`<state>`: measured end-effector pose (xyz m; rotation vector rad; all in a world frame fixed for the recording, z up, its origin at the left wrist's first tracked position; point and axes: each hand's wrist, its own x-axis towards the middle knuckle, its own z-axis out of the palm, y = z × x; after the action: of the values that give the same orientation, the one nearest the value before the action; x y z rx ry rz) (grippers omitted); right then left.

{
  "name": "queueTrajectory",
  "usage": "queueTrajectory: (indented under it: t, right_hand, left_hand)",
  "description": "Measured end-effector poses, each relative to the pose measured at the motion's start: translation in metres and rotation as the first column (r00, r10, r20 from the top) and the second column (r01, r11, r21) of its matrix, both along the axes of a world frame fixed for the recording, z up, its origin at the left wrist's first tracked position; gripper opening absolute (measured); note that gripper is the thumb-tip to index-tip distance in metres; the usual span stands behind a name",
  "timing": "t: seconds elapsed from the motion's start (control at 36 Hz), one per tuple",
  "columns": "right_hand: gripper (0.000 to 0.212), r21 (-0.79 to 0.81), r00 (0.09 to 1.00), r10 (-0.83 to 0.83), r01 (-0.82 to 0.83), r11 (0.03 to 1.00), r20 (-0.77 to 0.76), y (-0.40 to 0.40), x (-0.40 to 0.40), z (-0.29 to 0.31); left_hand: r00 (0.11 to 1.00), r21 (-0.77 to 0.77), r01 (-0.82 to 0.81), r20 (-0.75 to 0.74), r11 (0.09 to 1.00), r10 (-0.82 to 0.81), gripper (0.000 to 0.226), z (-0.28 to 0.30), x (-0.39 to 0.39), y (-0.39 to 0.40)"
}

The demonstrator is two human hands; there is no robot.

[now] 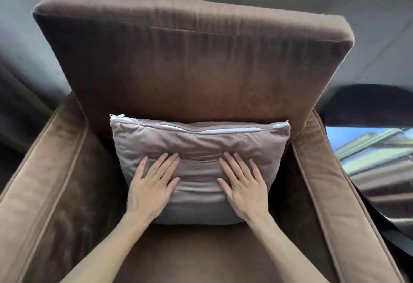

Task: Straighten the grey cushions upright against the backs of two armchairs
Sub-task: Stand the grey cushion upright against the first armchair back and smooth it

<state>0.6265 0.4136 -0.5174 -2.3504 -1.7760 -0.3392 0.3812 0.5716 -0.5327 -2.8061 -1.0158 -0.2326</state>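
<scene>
A grey cushion (199, 146) stands upright on the seat of a brown armchair (192, 63), its back leaning on the chair's backrest and its white zipper along the top edge. My left hand (152, 184) lies flat on the cushion's front, left of centre, fingers spread. My right hand (243, 184) lies flat on the front, right of centre, also with fingers apart. Both palms press against the fabric without gripping it.
The chair's left armrest (42, 188) and right armrest (330, 193) flank the seat (201, 253). A glossy dark table (380, 148) stands to the right of the chair. A grey wall (368, 36) runs behind the backrest.
</scene>
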Motion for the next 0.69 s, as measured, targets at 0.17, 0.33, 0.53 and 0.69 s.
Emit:
queueTrajectory:
  t: [0.17, 0.33, 0.53, 0.69]
  right_hand:
    - [0.06, -0.08, 1.0, -0.001, 0.001, 0.997, -0.011, -0.03, 0.015, 0.027]
    - [0.024, 0.078, 0.936, 0.074, -0.05, 0.996, -0.344, -0.036, -0.025, 0.084]
    - [0.033, -0.556, 0.274, -0.496, -0.56, 0.614, -0.824, 0.031, -0.047, 0.086]
    - [0.058, -0.714, 0.391, -0.619, -0.543, 0.443, -0.681, 0.078, -0.006, 0.058]
  left_hand:
    - [0.998, -0.027, 0.027, -0.05, 0.999, -0.028, 0.063, 0.033, -0.035, 0.007]
    - [0.935, -0.325, 0.093, 0.353, 0.941, 0.029, 0.031, 0.094, -0.034, -0.025]
    - [0.967, -0.98, -0.194, -0.185, -0.036, -0.173, 0.038, 0.096, 0.022, 0.001]
    - [0.968, -0.97, -0.241, -0.238, -0.037, -0.075, 0.051, 0.078, 0.042, 0.044]
